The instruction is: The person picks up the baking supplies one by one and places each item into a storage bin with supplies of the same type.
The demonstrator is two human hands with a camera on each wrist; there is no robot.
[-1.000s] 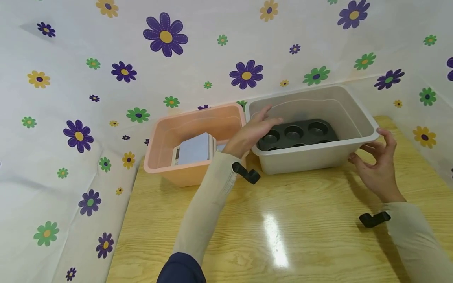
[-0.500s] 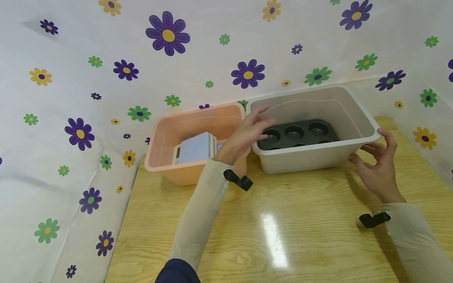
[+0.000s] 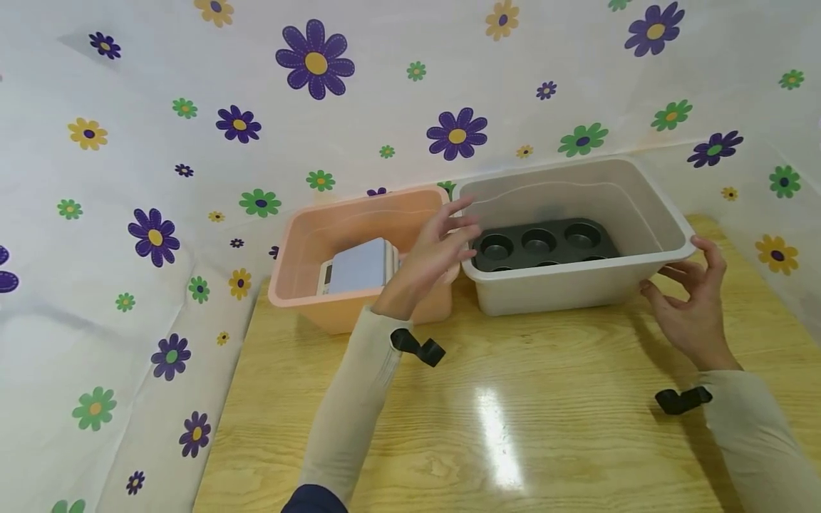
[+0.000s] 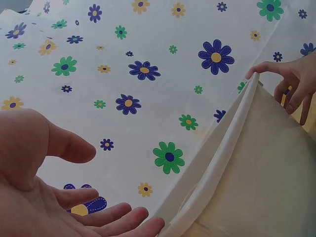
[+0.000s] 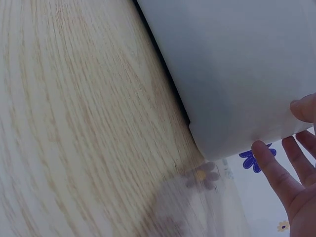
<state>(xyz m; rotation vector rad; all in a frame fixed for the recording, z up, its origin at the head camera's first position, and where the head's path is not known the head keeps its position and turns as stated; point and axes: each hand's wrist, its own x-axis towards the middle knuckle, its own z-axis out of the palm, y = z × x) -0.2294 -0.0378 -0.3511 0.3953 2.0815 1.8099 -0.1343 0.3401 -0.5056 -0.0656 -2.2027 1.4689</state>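
Observation:
A light grey plastic bin (image 3: 551,291) stands on the table at the right in the head view. Inside it lies a dark muffin tin (image 3: 539,241) with several round cups. My right hand (image 3: 689,306) holds the bin's front right corner, thumb at the front wall and fingers at the side, as the right wrist view also shows. Over the gap between the grey bin and a peach bin (image 3: 321,313) hovers my left hand (image 3: 431,260). Its fingers are spread, with nothing held. A white kitchen scale (image 3: 359,265) leans inside the peach bin; my left arm hides part of that bin.
Both bins stand side by side on a wood-grain table (image 3: 449,420), close to a flower-patterned sheet (image 3: 385,92) behind them. The sheet also runs down the left and right sides.
My left hand has moved left and back from over the grey bin toward the peach bin. The right hand keeps its hold on the grey bin's corner. The head view has shifted slightly.

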